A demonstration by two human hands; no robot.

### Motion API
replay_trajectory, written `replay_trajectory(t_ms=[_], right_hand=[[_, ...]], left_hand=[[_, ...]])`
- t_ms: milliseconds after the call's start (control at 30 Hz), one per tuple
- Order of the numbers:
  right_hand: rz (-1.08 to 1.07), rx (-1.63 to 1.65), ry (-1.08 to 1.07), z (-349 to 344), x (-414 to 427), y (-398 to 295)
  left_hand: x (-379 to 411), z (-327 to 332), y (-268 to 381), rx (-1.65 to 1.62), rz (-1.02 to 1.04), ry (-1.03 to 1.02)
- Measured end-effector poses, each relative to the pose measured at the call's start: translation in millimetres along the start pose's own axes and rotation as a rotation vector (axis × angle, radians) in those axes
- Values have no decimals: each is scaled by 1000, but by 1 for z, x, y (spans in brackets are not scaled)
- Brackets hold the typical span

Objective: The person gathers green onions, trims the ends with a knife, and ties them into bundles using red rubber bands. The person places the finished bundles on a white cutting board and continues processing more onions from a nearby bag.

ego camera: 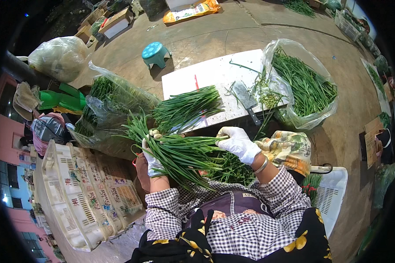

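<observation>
My left hand (154, 154), in a white glove, grips a loose bundle of long green stalks (184, 151), like garlic chives. In a white glove too, my right hand (238, 144) pinches the ends of some stalks at the bundle's right side. Just beyond my hands, another bunch of stalks (187, 103) lies across the near left part of a white board (181, 82). A cleaver (245, 95) rests on the board with its black handle over the near edge. More greens (233, 167) lie below my hands, at my lap.
Bags of greens stand left (118, 95) and right (302, 85) of the board. Stacked white plastic crates (85, 197) are at the left, and a white basket (332, 194) is at the right. Past the board stands a teal stool (155, 52).
</observation>
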State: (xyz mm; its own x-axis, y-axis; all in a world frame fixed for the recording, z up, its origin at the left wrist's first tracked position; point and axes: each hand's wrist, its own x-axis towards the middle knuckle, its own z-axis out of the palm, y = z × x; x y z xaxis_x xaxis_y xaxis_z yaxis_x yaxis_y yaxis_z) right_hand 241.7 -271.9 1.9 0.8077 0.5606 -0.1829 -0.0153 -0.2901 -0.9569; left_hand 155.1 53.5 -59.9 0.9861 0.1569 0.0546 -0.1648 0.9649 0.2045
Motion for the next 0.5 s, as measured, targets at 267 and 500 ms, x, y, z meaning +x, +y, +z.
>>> replay_trajectory(t_ms=[267, 500], right_hand=[[138, 476, -208, -8, 6, 17], [22, 463, -254, -5, -3, 21]], left_hand=[[-2, 3, -1, -137, -11, 134], [-4, 4, 5, -18, 73, -73]])
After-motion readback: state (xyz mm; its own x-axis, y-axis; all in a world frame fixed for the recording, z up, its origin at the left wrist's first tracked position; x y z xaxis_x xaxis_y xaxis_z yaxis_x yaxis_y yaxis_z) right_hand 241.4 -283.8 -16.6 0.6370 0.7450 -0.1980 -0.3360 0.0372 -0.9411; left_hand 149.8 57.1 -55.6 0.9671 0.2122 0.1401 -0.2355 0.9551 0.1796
